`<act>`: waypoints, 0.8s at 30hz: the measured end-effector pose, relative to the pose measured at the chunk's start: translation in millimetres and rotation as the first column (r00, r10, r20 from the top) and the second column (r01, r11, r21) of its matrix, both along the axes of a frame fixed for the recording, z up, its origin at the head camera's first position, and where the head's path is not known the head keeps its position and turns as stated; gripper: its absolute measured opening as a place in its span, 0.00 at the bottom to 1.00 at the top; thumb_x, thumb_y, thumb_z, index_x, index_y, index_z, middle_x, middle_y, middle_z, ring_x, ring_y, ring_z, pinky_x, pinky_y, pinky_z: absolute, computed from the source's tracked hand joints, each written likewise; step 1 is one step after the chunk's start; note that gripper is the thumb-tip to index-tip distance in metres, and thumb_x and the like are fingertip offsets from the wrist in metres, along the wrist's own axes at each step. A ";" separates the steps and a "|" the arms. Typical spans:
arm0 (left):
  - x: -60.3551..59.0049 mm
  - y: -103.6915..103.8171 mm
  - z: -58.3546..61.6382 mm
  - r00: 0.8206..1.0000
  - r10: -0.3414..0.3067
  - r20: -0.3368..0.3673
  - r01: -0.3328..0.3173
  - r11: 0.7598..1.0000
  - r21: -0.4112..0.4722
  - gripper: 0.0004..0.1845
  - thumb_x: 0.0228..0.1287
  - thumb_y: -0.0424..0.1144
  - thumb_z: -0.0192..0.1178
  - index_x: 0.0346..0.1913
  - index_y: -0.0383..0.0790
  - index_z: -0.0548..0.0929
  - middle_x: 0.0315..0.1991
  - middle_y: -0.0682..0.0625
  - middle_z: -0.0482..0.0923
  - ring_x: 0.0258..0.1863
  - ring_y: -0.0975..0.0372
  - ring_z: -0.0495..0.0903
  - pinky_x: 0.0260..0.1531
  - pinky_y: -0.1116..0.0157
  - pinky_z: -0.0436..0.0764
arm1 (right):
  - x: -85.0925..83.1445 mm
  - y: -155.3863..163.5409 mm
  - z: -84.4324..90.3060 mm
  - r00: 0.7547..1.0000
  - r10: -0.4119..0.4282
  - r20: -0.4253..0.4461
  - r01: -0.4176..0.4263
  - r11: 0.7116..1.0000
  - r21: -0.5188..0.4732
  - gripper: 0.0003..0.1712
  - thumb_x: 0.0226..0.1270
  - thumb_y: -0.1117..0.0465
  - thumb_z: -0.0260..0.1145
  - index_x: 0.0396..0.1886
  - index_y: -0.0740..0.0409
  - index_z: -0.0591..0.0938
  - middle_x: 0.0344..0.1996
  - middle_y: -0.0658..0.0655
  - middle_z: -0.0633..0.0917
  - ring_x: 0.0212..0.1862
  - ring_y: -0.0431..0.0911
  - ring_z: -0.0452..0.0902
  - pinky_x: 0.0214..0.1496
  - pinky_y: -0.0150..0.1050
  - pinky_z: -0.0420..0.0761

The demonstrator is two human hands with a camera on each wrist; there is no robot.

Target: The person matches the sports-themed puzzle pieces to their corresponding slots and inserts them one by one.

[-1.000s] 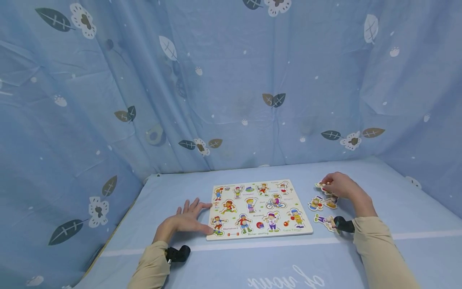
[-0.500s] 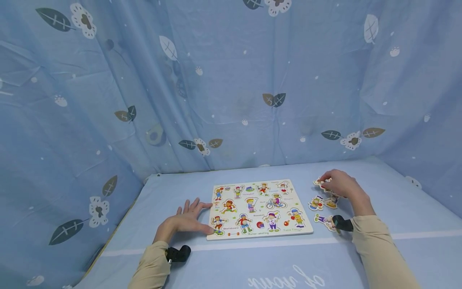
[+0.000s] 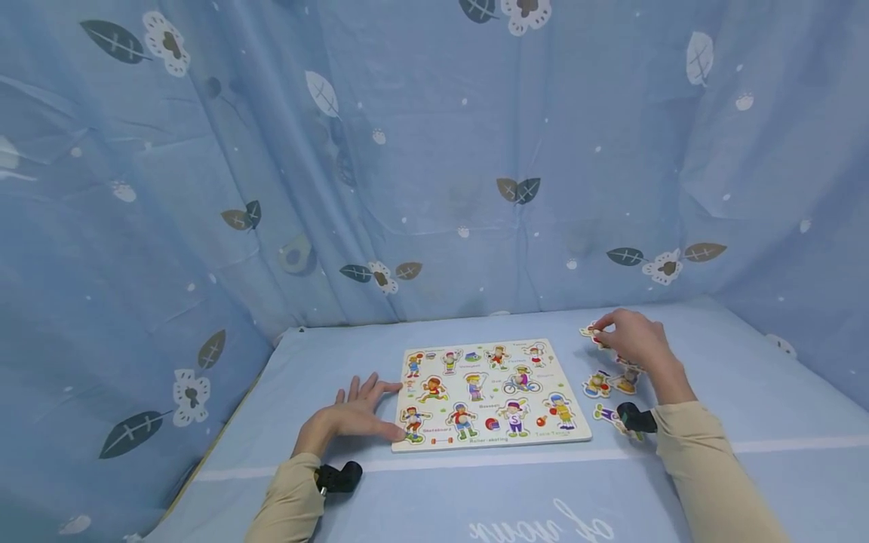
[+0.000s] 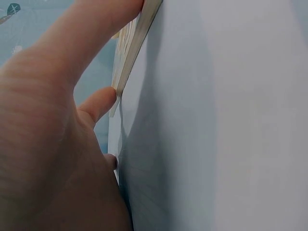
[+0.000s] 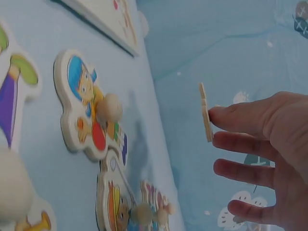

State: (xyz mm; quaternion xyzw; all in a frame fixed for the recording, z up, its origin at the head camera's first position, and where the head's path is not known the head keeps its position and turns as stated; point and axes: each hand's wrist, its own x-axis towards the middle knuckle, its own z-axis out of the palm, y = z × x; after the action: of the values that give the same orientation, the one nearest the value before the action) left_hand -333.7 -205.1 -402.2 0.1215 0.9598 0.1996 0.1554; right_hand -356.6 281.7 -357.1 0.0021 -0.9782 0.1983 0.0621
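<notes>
My right hand pinches a small wooden puzzle piece by thumb and forefinger above the table. The right wrist view shows that piece edge-on, off the cloth, its picture turned away; the other fingers stretch out loosely. My left hand lies at the left side of the puzzle board, fingers spread. Its thumb touches near the front left corner, and another fingertip touches the left edge. In the left wrist view both meet the board's side. Printed sports figures cover the board; whether each is a piece or a recess is unclear.
Several knobbed pieces lie right of the board: a blue-haired table tennis player, a golfer and a purple-trousered figure partly behind the black wrist camera. A blue patterned curtain hangs behind the table.
My right hand has moved slightly up and left with the piece, away from the pile. The left hand stays at the board. The head view has shifted a little.
</notes>
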 end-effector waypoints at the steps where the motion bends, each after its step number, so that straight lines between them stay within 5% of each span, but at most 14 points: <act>1: 0.0 -0.6 0.0 1.000 0.001 -0.002 -0.001 1.000 -0.001 0.54 0.39 0.69 0.71 0.74 0.59 0.63 0.80 0.36 0.38 0.77 0.37 0.30 0.70 0.34 0.36 | -1.0 -3.3 0.3 1.000 -0.004 -0.015 0.004 1.000 0.003 0.17 0.70 0.58 0.63 0.52 0.62 0.84 0.49 0.67 0.84 0.44 0.59 0.76 0.49 0.68 0.67; 8: -0.1 -2.7 -1.3 1.000 -0.010 -0.010 0.010 1.000 -0.005 0.54 0.40 0.69 0.71 0.74 0.60 0.63 0.80 0.37 0.38 0.77 0.38 0.30 0.71 0.35 0.36 | -9.8 -28.2 3.0 0.997 -0.022 -0.079 0.022 1.000 0.003 0.16 0.69 0.59 0.63 0.52 0.61 0.85 0.53 0.68 0.82 0.53 0.64 0.75 0.53 0.71 0.63; 13: 0.0 -0.9 -2.5 1.000 -0.014 -0.005 0.014 1.000 -0.004 0.54 0.39 0.70 0.70 0.74 0.60 0.63 0.80 0.37 0.38 0.77 0.38 0.31 0.71 0.35 0.36 | -16.5 -44.7 -0.1 0.996 0.025 -0.082 -0.024 1.000 0.017 0.16 0.70 0.57 0.63 0.51 0.60 0.86 0.51 0.66 0.84 0.48 0.61 0.77 0.53 0.70 0.65; 20: -1.7 -0.9 -3.0 1.000 -0.013 -0.005 0.013 1.000 -0.014 0.55 0.39 0.70 0.70 0.74 0.60 0.63 0.80 0.37 0.38 0.77 0.38 0.31 0.71 0.35 0.37 | -27.1 -68.0 -15.0 0.989 0.143 -0.029 -0.141 0.988 0.067 0.13 0.69 0.58 0.63 0.47 0.56 0.87 0.50 0.63 0.85 0.45 0.56 0.80 0.47 0.63 0.75; 24: -2.3 -0.5 -2.7 1.000 0.000 -0.008 0.000 1.000 -0.012 0.55 0.39 0.69 0.71 0.74 0.59 0.63 0.80 0.36 0.39 0.77 0.37 0.31 0.71 0.35 0.37 | -30.0 -76.4 -20.3 0.973 0.204 0.106 -0.209 0.977 0.042 0.14 0.67 0.60 0.64 0.48 0.58 0.87 0.51 0.64 0.84 0.48 0.57 0.80 0.46 0.56 0.79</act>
State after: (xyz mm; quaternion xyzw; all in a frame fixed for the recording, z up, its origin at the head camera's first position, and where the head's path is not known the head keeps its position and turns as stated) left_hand -336.0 -205.6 -404.9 0.1216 0.9616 0.1932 0.1522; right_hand -386.6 205.3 -377.5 0.0953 -0.9794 0.1776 -0.0084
